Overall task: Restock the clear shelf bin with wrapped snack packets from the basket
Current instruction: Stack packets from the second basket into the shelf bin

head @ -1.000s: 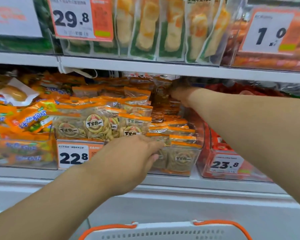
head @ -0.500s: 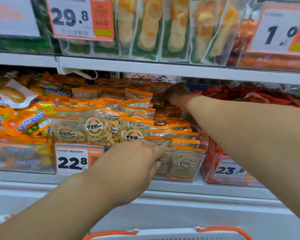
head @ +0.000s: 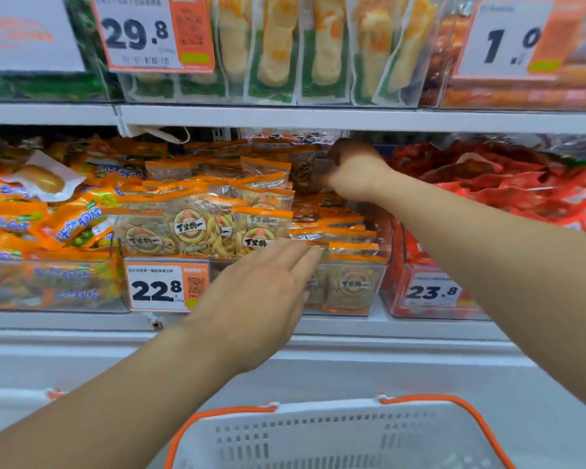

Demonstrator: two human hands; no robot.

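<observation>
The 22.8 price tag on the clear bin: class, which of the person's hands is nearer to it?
Left. The left hand reaches over the bin front just right of the 22.8 price tag. The right hand is higher and farther right, gripping a packet at the back.

Red packets [head: 508, 187] fill the neighbouring bin behind a 23.8 price tag [head: 432, 292].

Bright, even store light falls from above, leaving the back of the middle shelf [head: 217, 137] in shadow. Soft motion blur smears everything, and the wide lens bows the edges.
</observation>
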